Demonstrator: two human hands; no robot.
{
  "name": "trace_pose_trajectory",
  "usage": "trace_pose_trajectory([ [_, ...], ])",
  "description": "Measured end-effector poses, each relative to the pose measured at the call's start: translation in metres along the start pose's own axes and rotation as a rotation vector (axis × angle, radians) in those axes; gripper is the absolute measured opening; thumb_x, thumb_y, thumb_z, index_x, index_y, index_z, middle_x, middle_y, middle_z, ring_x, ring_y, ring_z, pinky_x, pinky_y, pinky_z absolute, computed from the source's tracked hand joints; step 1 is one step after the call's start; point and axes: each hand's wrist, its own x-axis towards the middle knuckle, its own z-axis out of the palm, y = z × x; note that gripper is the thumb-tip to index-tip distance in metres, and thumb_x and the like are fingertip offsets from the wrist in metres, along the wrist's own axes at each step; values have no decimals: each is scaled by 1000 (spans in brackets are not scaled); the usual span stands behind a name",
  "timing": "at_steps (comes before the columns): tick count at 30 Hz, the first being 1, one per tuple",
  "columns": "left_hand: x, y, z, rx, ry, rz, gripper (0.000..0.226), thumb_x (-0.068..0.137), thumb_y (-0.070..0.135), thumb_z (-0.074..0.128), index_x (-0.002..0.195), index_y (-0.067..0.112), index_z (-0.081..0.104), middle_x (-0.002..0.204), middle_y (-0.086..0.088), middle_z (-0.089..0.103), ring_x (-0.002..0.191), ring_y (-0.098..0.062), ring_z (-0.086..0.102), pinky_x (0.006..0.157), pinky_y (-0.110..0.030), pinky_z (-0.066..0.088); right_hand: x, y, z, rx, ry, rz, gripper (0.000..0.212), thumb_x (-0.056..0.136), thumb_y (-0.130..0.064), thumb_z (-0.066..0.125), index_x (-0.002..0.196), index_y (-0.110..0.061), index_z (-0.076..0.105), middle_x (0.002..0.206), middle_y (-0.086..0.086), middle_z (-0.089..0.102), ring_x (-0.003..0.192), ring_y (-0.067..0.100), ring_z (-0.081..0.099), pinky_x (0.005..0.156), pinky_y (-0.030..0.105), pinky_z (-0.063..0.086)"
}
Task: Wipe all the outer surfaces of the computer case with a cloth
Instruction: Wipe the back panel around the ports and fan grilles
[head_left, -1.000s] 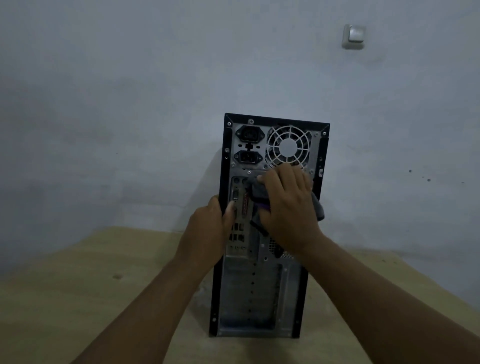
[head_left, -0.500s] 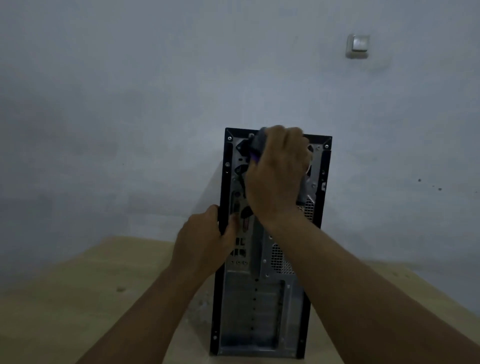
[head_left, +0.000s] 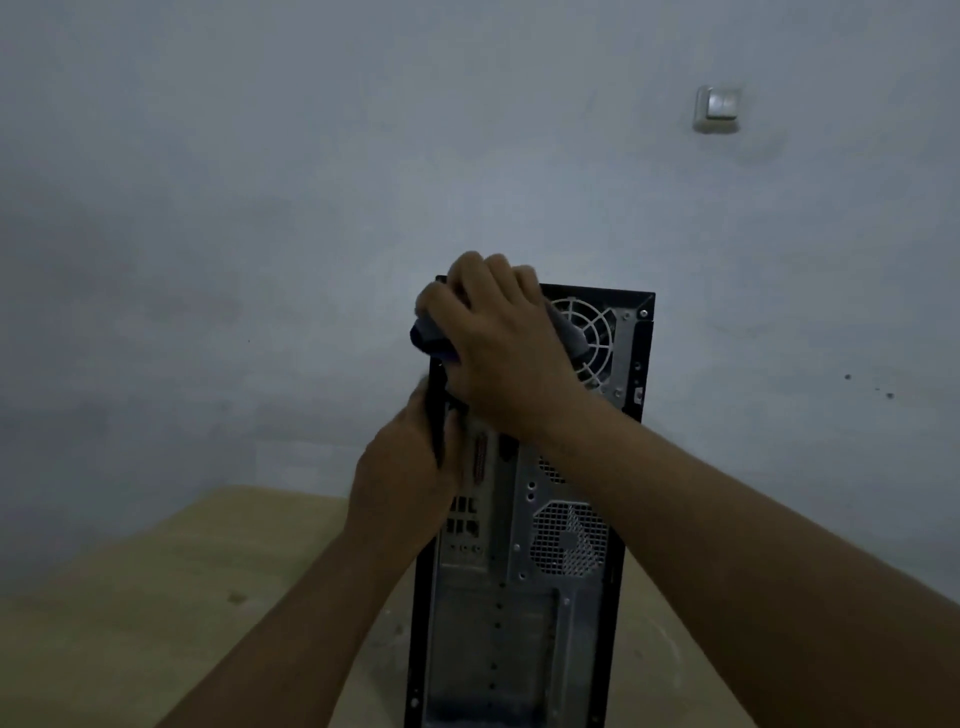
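A black computer case (head_left: 524, 597) stands upright on the table with its metal rear panel facing me. My right hand (head_left: 498, 338) grips a dark grey cloth (head_left: 428, 332) and presses it against the panel's upper left corner, covering the power sockets. Part of the cloth also shows beside the round fan grille (head_left: 592, 338). My left hand (head_left: 400, 478) grips the case's left edge at mid height, thumb on the rear panel.
The case stands on a light wooden table (head_left: 156, 597) whose far edge meets a grey-blue wall. A white wall switch (head_left: 719, 109) sits high on the right. Table surface shows to the left and right of the case.
My right hand has slid the cloth up from the middle of the rear panel to the top, then left to the upper left corner. My left hand keeps holding the left edge.
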Motion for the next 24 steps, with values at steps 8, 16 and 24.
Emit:
trace_pose_trajectory([
  [8, -1, -10, 3, 18, -32, 14, 24, 102, 16, 56, 121, 3, 61, 75, 1, 61, 57, -9, 52, 53, -8, 34, 22, -29, 10, -11, 66, 443, 26, 73, -7, 64, 98, -10, 61, 94, 10, 53, 82, 25, 46, 72, 34, 28],
  [16, -5, -6, 7, -127, 36, 19, 39, 104, 36, 40, 127, 10, 57, 74, 20, 52, 59, 4, 55, 50, -7, 35, 56, 31, -28, -63, -295, 649, 11, 94, -22, 49, 102, -16, 47, 121, 11, 51, 113, 30, 47, 99, 42, 31],
  [24, -5, -2, 10, -181, 111, 88, 30, 104, 25, 44, 121, 7, 61, 63, 14, 49, 58, 2, 56, 48, -5, 32, -10, 87, -42, 49, 204, 645, 13, 85, -17, 57, 95, -10, 56, 96, 2, 44, 81, 23, 46, 79, 36, 39],
])
